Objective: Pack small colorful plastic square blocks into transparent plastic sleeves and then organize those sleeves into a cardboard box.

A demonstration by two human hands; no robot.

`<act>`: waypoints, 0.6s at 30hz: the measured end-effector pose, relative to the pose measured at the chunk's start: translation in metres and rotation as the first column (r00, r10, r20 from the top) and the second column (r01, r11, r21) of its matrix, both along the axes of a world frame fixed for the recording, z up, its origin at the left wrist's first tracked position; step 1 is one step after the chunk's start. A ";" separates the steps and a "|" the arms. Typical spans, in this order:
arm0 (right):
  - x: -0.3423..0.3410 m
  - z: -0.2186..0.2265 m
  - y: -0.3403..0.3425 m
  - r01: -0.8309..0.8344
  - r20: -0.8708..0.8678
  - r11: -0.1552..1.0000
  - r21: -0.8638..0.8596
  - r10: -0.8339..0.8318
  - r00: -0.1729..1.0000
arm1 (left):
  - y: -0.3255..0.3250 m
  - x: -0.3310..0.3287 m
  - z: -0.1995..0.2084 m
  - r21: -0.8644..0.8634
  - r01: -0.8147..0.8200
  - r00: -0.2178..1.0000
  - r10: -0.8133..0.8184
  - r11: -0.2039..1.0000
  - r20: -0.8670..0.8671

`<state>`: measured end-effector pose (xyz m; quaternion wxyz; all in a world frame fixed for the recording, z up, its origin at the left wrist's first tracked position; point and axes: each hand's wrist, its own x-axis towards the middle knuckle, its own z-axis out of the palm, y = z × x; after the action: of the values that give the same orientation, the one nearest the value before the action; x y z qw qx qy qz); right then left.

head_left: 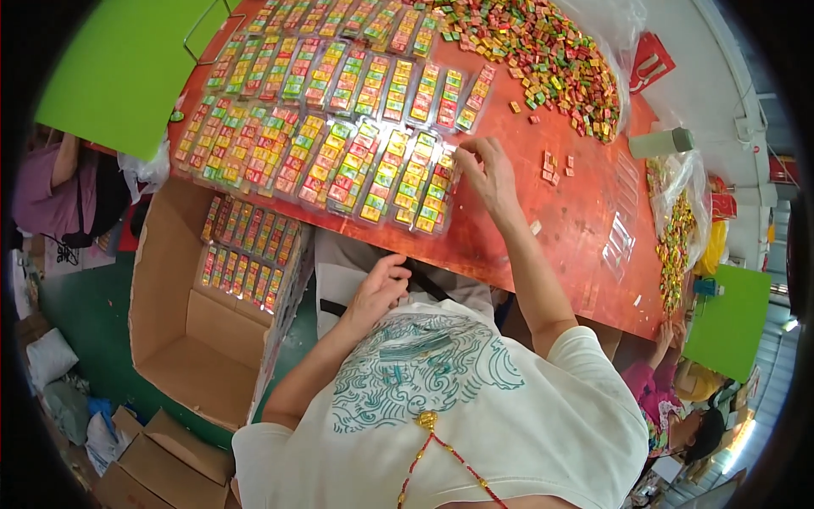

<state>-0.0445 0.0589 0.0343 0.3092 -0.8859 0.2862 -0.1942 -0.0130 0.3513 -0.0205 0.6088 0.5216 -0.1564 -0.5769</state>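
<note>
My right hand (487, 172) reaches over the red table to the right end of a clear plastic tray (434, 199) packed with small red, yellow and green block-shaped packets. Its thumb and forefinger come together at the tray's upper right edge; whatever lies between them is too small to make out. More filled trays (305, 157) lie side by side in rows to the left and beyond, some apparently overlapping. My left hand (379, 293) rests by the table's near edge, in front of my shirt, fingers loosely bent and apart, with nothing in them.
A heap of loose packets (551, 64) spreads at the far right, with a few strays (551, 167) nearer. Empty clear trays (621, 220) lie on the right. An open cardboard box (199, 339) with filled trays stands lower left. Two co-workers (670, 407) (64, 191) sit at either side.
</note>
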 end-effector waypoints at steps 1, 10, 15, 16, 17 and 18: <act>-0.002 -0.006 0.002 -0.008 -0.004 1.000 0.001 0.008 1.000 | -0.004 -0.002 -0.003 -0.031 -0.032 0.999 0.031 0.999 -0.026; -0.013 -0.030 0.011 -0.059 -0.139 0.973 -0.224 0.029 0.990 | -0.021 -0.032 -0.001 -0.036 -0.310 0.949 0.307 0.950 -0.077; -0.035 -0.028 0.039 -0.119 -0.133 0.966 -0.231 0.090 0.987 | -0.034 -0.051 0.004 0.005 -0.420 0.889 0.413 0.908 -0.199; -0.039 -0.028 0.046 -0.137 -0.135 0.963 -0.234 0.107 0.985 | -0.036 -0.054 0.005 0.007 -0.424 0.888 0.417 0.906 -0.192; -0.044 -0.028 0.054 -0.153 -0.139 0.960 -0.235 0.122 0.983 | -0.038 -0.058 0.007 -0.001 -0.426 0.887 0.417 0.905 -0.199; -0.048 -0.028 0.063 -0.162 -0.100 0.958 -0.236 0.142 0.985 | -0.038 -0.060 0.007 -0.009 -0.428 0.885 0.418 0.904 -0.206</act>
<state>-0.0922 0.1217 0.0061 0.2002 -0.9436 0.2038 -0.1672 -0.0733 0.3135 -0.0131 0.7463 0.4661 0.0070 -0.4751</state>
